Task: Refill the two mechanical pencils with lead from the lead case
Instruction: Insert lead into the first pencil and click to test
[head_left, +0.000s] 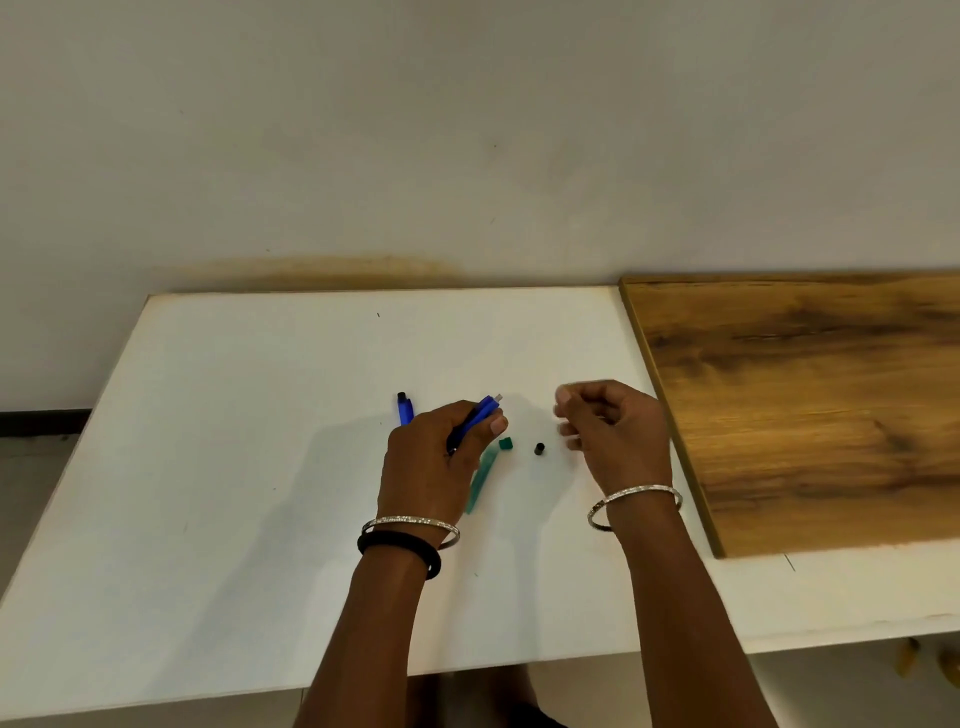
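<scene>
**Mechanical pencil (480, 415) gripped in the left hand (431, 462) above the white bench (234, 441)**

The blue pencil is tilted. Its upper end points away from the person and to the right, just past the thumb, and the fingers are curled round its barrel.

A second pencil (405, 409), also blue, lies on the bench just beyond the left hand. Its dark end points away from the person, and the rest is hidden behind the hand.

The green lead case (480, 478) lies flat on the bench just right of the left hand, with its near end beside the wrist. A small green cap (505, 443) sits by its far end; I cannot tell whether the two touch. A small black cap (539, 448) rests on the bench between the two hands.

The right hand (615, 431) hovers above the bench with its fingers curled in toward the thumb. It is blurred, and I cannot tell whether it pinches anything.

Each wrist wears a silver bangle (636, 493), and the left wrist also has a black band (400, 545). A wooden board (805, 405) lies on the right part of the bench, up against the wall (467, 130).
</scene>
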